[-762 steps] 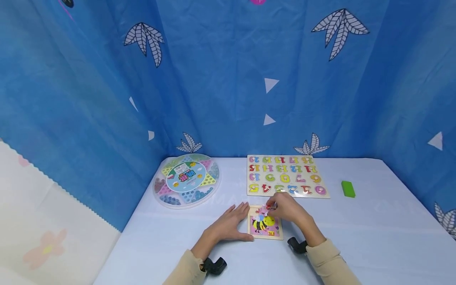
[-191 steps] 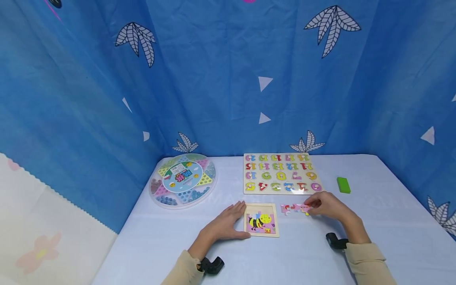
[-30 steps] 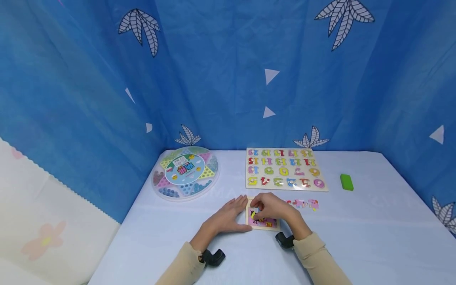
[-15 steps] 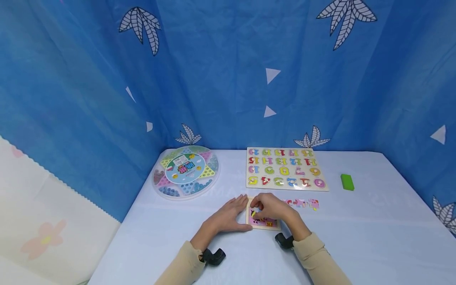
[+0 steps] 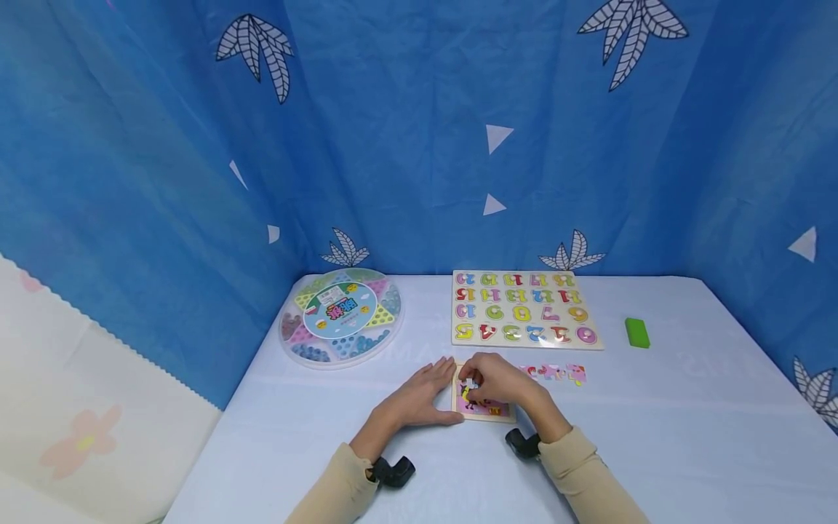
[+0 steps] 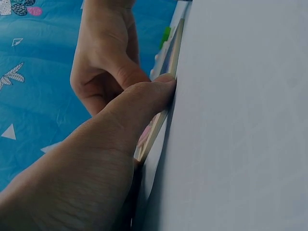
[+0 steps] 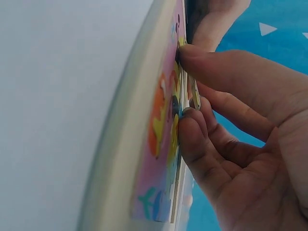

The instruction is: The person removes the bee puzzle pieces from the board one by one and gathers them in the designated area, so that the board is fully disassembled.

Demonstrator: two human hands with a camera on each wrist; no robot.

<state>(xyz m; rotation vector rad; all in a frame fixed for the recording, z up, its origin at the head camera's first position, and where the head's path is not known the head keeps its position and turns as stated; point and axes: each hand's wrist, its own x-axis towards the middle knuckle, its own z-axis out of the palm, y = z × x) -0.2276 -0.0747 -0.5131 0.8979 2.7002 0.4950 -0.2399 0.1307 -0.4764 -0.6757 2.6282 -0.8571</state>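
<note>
A small wooden jigsaw puzzle (image 5: 491, 411) with a bee picture on pink lies on the white table. My left hand (image 5: 425, 397) rests along its left side with fingers extended, the thumb (image 6: 163, 84) lying on the edge of the frame. Over the puzzle, my right hand (image 5: 500, 380) pinches a thin puzzle piece (image 7: 195, 94), seen nearly edge-on in the right wrist view. The fingertips are right at the bee and hide part of it. To the right, several loose pink pieces (image 5: 553, 372) lie in a row, partly behind my right hand.
Behind the puzzle is a wooden number board (image 5: 524, 313). A round Chinese checkers set (image 5: 343, 316) lies at the back left and a green block (image 5: 637, 332) at the back right. A blue curtain (image 5: 419, 145) closes off the far side.
Over the longer span, pink pieces left the puzzle's top and were laid in a row to the right. My right hand returned from that row to the puzzle; lately both hands barely move.
</note>
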